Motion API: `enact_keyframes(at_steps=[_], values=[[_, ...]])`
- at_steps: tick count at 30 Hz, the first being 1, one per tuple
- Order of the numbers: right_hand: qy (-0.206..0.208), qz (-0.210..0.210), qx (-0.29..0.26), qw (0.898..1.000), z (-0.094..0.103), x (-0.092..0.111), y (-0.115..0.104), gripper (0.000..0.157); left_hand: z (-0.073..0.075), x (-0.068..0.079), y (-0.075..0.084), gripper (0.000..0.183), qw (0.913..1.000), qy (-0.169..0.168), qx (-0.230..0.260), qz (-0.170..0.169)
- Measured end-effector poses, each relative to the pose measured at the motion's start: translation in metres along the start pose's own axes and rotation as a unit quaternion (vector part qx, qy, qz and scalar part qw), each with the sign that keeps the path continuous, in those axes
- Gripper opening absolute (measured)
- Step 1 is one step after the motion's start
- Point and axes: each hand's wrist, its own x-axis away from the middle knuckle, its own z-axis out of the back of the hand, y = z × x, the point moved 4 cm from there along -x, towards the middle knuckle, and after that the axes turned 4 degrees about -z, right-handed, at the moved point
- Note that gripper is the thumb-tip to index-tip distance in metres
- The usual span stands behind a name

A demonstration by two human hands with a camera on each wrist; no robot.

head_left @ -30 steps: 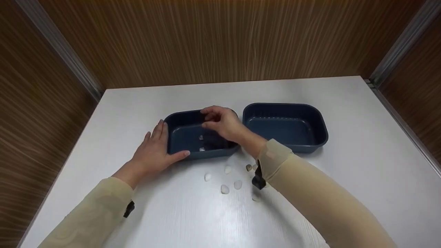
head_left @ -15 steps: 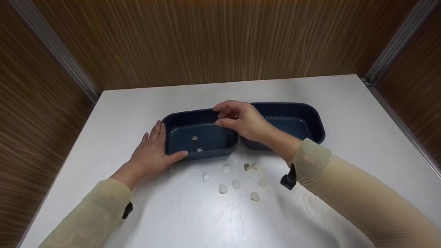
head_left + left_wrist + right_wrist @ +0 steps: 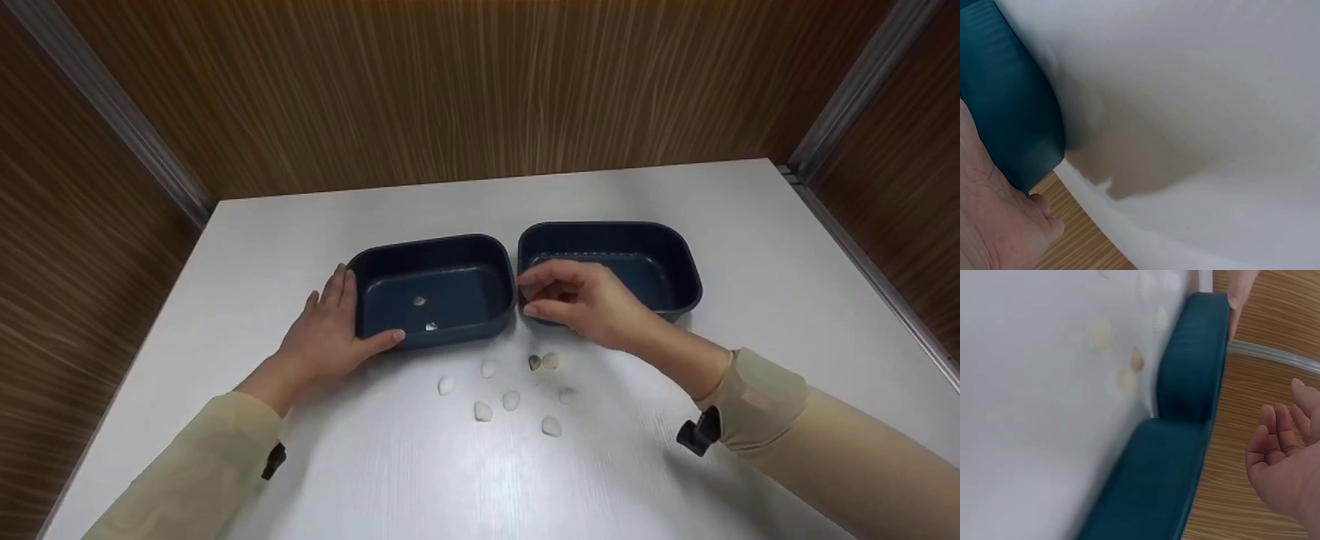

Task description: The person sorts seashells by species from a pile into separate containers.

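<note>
My left hand point(image 3: 324, 337) lies along the left end of a dark blue tub point(image 3: 457, 335), fingers straight against its side and thumb over the front rim. Inside that tub are a small brownish shell point(image 3: 420, 301) and a shiny whitish piece point(image 3: 431, 327). Over the front left part of a second blue tub point(image 3: 600, 226) hovers my right hand point(image 3: 600, 311), fingers loosely bent, thumb apart from them; the right wrist view point(image 3: 1292, 450) shows nothing held. Several white shells point(image 3: 483, 411) and a brown shell point(image 3: 535, 362) lie on the table in front of the tubs.
The tubs stand side by side on a white table point(image 3: 315, 465), almost touching. Wood-grain panels point(image 3: 480, 90) rise behind and at both sides, with metal strips at the corners. The table's left edge runs past my left sleeve point(image 3: 202, 457).
My right hand has moved from over the left tub rightward and toward me, to the front of the right tub. The left hand keeps its place on the left tub.
</note>
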Motion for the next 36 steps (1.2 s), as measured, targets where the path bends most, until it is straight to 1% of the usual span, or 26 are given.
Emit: enact_keyframes(at_steps=[7, 14, 17, 22, 27, 32, 36], values=[[-0.025, -0.021, 0.022, 0.999, -0.007, 0.023, 0.021, 0.031, -0.001, 0.000, -0.001, 0.136, 1.0000, 0.003, 0.002, 0.002], [-0.040, -0.040, 0.022, 0.998, -0.015, 0.035, 0.043, 0.030, -0.001, 0.002, 0.000, 0.136, 1.0000, 0.001, 0.002, 0.004], [-0.039, -0.028, 0.032, 0.998, -0.018, 0.038, 0.049, 0.027, 0.000, 0.002, 0.001, 0.136, 1.0000, 0.002, 0.001, 0.002], [-0.024, -0.006, 0.065, 0.998, -0.019, 0.041, 0.056, 0.024, -0.001, 0.001, 0.000, 0.135, 1.0000, 0.001, -0.001, -0.002], [-0.018, -0.013, 0.077, 0.997, -0.020, 0.044, 0.065, 0.025, -0.001, 0.000, -0.001, 0.136, 1.0000, -0.001, -0.002, -0.001], [-0.025, -0.031, 0.068, 0.997, -0.024, 0.045, 0.074, 0.027, -0.001, 0.000, -0.001, 0.136, 1.0000, -0.003, 0.001, -0.001], [-0.032, -0.039, 0.072, 0.996, -0.027, 0.044, 0.078, 0.031, -0.001, 0.000, -0.001, 0.137, 1.0000, -0.005, 0.001, 0.001]])
